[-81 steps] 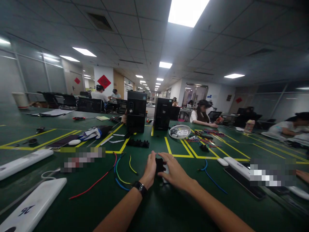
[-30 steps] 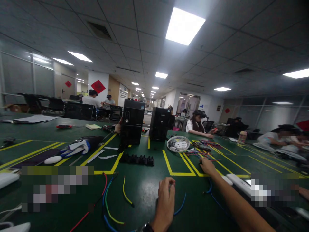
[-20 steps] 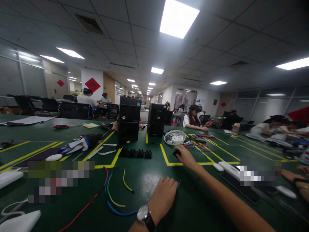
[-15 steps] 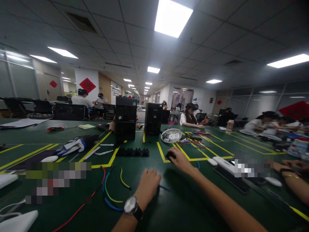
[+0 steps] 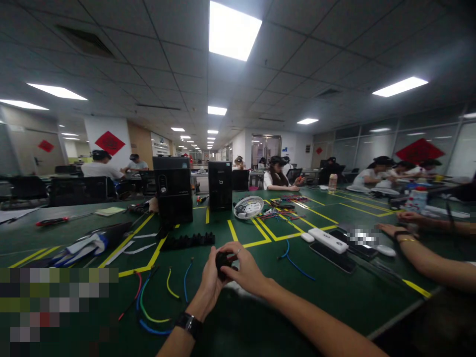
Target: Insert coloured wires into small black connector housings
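Observation:
Both hands meet over the green table (image 5: 267, 302). Between them is a small black block-like piece (image 5: 222, 260), its exact kind unclear. My left hand (image 5: 210, 278) wraps it from the left, and my right hand (image 5: 246, 270) grips it from the right with its fingers bent over the top. Just beyond lies a row of black blocks (image 5: 191, 241). To the left of my hands are a short yellow wire (image 5: 171, 284), a blue wire (image 5: 186, 281), a green wire (image 5: 148, 311) and a red wire (image 5: 138, 290). Another blue wire (image 5: 299, 266) lies to the right.
Two black computer towers (image 5: 173, 191) stand at the back beside a white basket (image 5: 248, 207) and a wire heap (image 5: 282, 213). Phones and a white power strip (image 5: 327, 240) lie right, near another person's arm (image 5: 427, 250). Gloves (image 5: 80, 248) and a screwdriver (image 5: 54, 221) lie left.
My right hand has brought the black piece back from beyond to my left hand, which has come up and closed on it. The view has turned somewhat to the right.

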Demonstrator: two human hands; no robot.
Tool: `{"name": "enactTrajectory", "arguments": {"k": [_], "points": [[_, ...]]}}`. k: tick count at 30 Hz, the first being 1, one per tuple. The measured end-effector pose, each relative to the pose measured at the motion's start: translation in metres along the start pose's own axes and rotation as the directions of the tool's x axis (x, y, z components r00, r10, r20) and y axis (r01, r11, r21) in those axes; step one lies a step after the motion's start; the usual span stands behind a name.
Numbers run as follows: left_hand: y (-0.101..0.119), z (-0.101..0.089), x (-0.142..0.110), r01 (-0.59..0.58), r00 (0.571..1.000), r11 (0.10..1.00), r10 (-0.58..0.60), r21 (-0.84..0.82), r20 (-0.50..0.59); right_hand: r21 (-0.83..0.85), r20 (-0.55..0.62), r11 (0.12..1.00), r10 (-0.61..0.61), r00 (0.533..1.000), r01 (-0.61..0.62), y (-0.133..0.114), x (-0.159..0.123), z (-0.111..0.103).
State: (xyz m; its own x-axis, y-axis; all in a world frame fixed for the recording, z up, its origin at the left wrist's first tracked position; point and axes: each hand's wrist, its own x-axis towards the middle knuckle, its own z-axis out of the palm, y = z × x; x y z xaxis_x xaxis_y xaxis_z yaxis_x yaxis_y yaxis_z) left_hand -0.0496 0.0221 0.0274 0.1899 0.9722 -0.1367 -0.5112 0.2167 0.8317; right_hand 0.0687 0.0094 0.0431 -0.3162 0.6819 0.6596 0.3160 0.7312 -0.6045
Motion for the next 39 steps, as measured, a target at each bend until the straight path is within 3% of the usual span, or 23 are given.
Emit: {"name": "enactTrajectory", "arguments": {"k": [2,4,6,7,8,10,12,13,15,20,23,25,27,29,31,35,39], "points": [[-0.002,-0.001,0.0,0.027,0.999,0.998,-0.028,-0.058,-0.022,-0.057,0.018,0.998,0.0,1.0,0.001,0.003,-0.001,-0.009],[-0.001,-0.009,0.002,0.052,0.998,0.994,-0.055,-0.1,-0.029,-0.231,0.033,0.973,0.0,0.999,0.008,0.011,-0.001,-0.031],[0.0,-0.017,0.004,0.091,0.995,0.984,-0.095,-0.154,-0.018,-0.483,0.078,0.875,0.073,0.994,-0.026,0.022,0.0,-0.062],[0.0,-0.021,0.005,0.107,0.994,0.978,-0.109,-0.177,0.0,-0.605,0.092,0.792,0.167,0.982,-0.078,0.029,0.0,-0.079],[0.001,-0.023,0.005,0.121,0.993,0.973,-0.12,-0.195,0.017,-0.717,0.085,0.681,0.295,0.952,-0.147,0.036,0.0,-0.096],[0.002,-0.023,0.003,0.138,0.99,0.968,-0.133,-0.208,0.038,-0.855,0.029,0.45,0.541,0.841,-0.259,0.05,-0.003,-0.124],[0.003,-0.018,-0.002,0.147,0.989,0.97,-0.142,-0.194,0.04,-0.888,0.016,0.353,0.664,0.747,-0.294,0.062,-0.008,-0.141],[0.003,-0.014,-0.004,0.155,0.988,0.972,-0.15,-0.178,0.04,-0.888,0.029,0.352,0.686,0.727,-0.297,0.066,-0.011,-0.144],[0.002,-0.007,-0.008,0.175,0.985,0.975,-0.172,-0.135,0.035,-0.881,0.053,0.377,0.68,0.731,-0.287,0.071,-0.016,-0.142],[-0.005,-0.005,-0.01,0.17,0.985,0.983,-0.169,-0.067,0.023,-0.863,0.048,0.431,0.588,0.808,-0.262,0.066,-0.014,-0.12],[-0.006,-0.01,-0.007,0.126,0.992,0.99,-0.127,-0.063,-0.016,-0.85,-0.02,0.451,0.489,0.872,-0.272,0.057,-0.004,-0.108],[-0.005,-0.012,-0.007,0.073,0.996,0.994,-0.078,-0.085,-0.054,-0.78,-0.101,0.552,0.355,0.929,-0.295,0.048,0.004,-0.1],[-0.003,-0.012,-0.007,0.019,0.997,0.992,-0.027,-0.124,-0.07,-0.626,-0.168,0.728,0.226,0.96,-0.281,0.037,0.009,-0.088],[-0.001,-0.01,-0.008,-0.029,0.996,0.986,0.015,-0.162,-0.083,-0.419,-0.159,0.876,0.189,0.969,-0.24,0.024,0.011,-0.071],[0.001,-0.008,-0.009,-0.068,0.994,0.98,0.049,-0.185,-0.102,-0.223,-0.052,0.948,0.222,0.974,-0.228,0.013,0.007,-0.052],[-0.001,-0.006,-0.008,-0.178,0.976,0.974,0.157,-0.141,-0.15,0.006,0.154,0.958,0.283,0.947,-0.288,0.001,-0.003,-0.02],[-0.007,-0.006,-0.004,-0.284,0.954,0.956,0.273,-0.071,-0.126,0.08,0.118,0.923,0.367,0.923,-0.377,0.0,-0.007,-0.008]]}}
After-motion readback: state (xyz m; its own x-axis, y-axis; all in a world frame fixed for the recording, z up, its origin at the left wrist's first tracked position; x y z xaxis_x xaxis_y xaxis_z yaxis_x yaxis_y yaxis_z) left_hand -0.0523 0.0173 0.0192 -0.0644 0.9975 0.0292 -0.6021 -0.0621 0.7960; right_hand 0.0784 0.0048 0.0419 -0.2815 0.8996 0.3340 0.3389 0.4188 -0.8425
